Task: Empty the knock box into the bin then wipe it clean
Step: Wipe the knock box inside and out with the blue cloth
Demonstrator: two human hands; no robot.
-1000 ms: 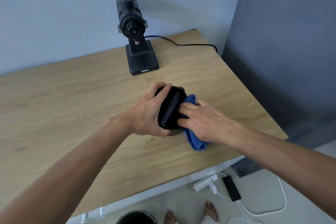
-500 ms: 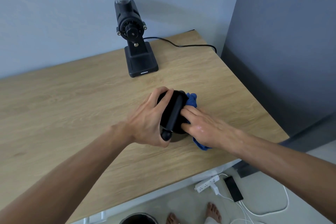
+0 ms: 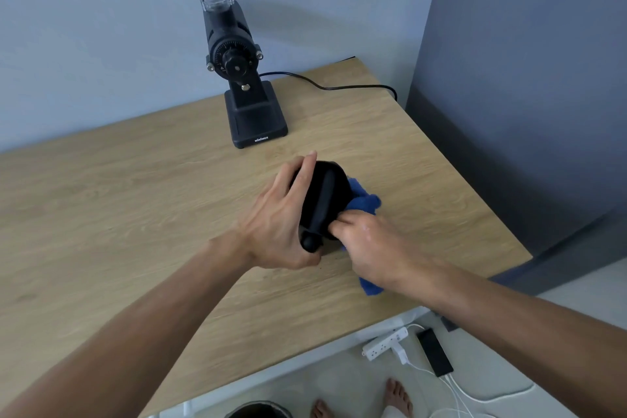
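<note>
A black knock box (image 3: 322, 200) is clasped by the left hand (image 3: 276, 224); a blue cloth (image 3: 364, 202), pinched by the right hand (image 3: 366, 244), is best pressed firmly inside.

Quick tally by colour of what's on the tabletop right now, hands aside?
Black: 2, the coffee grinder and the knock box
Blue: 1, the cloth
Total: 3

Only readable text: "MINIMEX" in small white letters on the front lip of the black grinder (image 3: 245, 78) base, standing on the table (image 3: 135, 180). The grinder's adjustment dial has markings around it, too small to read. No other labels legible.
</note>
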